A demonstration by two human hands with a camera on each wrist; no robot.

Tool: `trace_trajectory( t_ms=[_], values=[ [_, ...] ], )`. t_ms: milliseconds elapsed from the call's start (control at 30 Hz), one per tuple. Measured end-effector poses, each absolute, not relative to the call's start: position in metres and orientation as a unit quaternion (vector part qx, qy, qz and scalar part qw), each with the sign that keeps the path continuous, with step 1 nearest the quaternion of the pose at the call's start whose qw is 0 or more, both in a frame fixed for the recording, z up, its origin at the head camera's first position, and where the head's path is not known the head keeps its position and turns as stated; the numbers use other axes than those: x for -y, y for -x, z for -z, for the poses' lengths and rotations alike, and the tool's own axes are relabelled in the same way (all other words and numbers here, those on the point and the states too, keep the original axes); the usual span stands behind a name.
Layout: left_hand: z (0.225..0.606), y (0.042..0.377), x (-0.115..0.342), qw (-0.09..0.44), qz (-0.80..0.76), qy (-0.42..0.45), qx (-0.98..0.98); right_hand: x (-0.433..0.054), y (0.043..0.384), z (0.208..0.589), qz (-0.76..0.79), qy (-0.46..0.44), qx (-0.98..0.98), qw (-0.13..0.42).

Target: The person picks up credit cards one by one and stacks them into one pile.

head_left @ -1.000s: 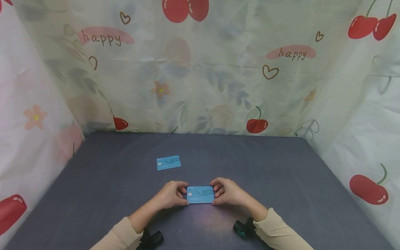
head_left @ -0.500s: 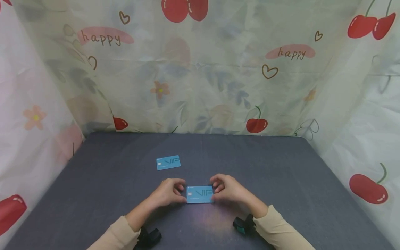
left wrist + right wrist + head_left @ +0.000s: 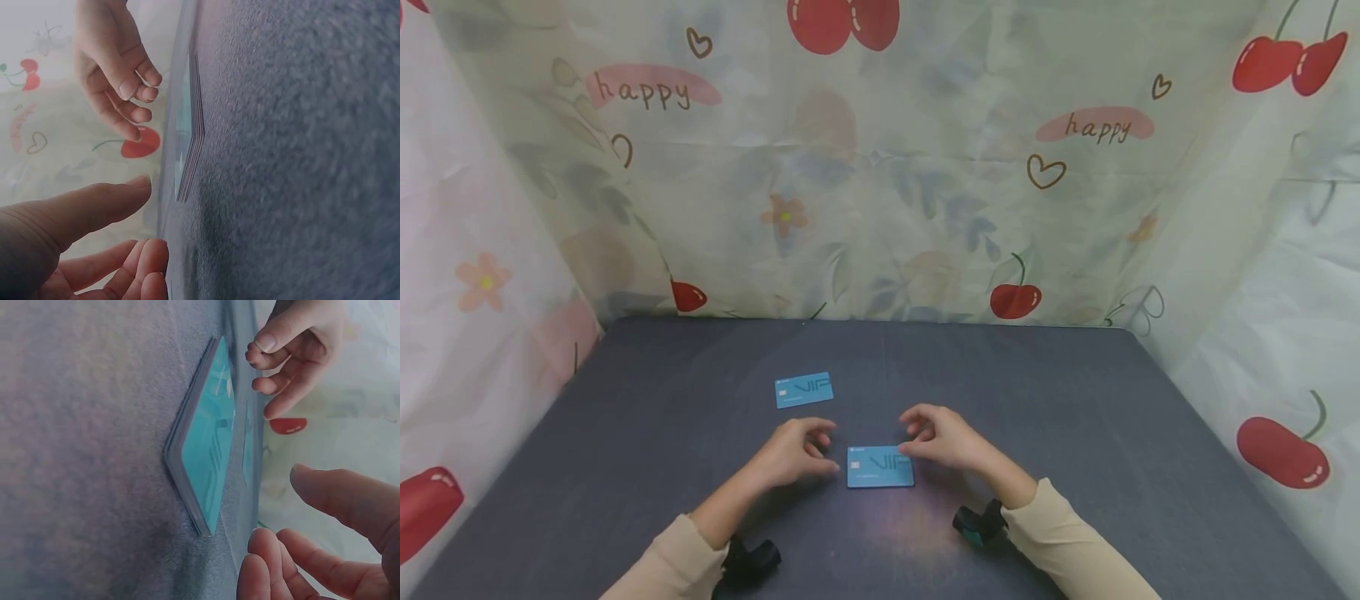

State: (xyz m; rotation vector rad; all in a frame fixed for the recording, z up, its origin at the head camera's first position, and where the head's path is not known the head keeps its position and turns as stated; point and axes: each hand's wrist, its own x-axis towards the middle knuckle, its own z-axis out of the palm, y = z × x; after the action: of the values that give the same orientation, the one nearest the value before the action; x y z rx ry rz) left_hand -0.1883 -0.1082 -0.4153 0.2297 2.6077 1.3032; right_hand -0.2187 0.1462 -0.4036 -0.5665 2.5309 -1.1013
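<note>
A neat stack of blue VIP cards [image 3: 880, 468] lies on the dark table, its several layered edges showing in both wrist views. Just left of it hovers my left hand [image 3: 796, 451], fingers loosely bent and apart from the cards. My right hand [image 3: 946, 437] is raised over the stack's upper right corner, holding nothing; the right wrist view shows a gap between its fingers and the cards. Farther back and to the left, a single blue VIP card [image 3: 804, 390] lies slightly tilted on the table.
The dark grey tabletop [image 3: 1037, 392] stretches around the cards. Behind it hangs a pale curtain [image 3: 880, 167] printed with cherries and hearts, and more curtain closes both sides. Black wrist devices [image 3: 979, 523] sit under the forearms.
Both hands have let go of the stack's sides and lifted away from it, the left one moving outward and both moving slightly farther back. The stack and the single card stay put.
</note>
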Motion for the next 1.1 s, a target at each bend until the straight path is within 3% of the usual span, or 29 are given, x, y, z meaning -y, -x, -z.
trace_trajectory(
  t_ms=[1100],
  values=[
    [0.411,0.208,0.148,0.103,-0.456,-0.029,-0.884,-0.105,0.262,0.398,0.372,0.208,-0.891,0.158]
  ],
)
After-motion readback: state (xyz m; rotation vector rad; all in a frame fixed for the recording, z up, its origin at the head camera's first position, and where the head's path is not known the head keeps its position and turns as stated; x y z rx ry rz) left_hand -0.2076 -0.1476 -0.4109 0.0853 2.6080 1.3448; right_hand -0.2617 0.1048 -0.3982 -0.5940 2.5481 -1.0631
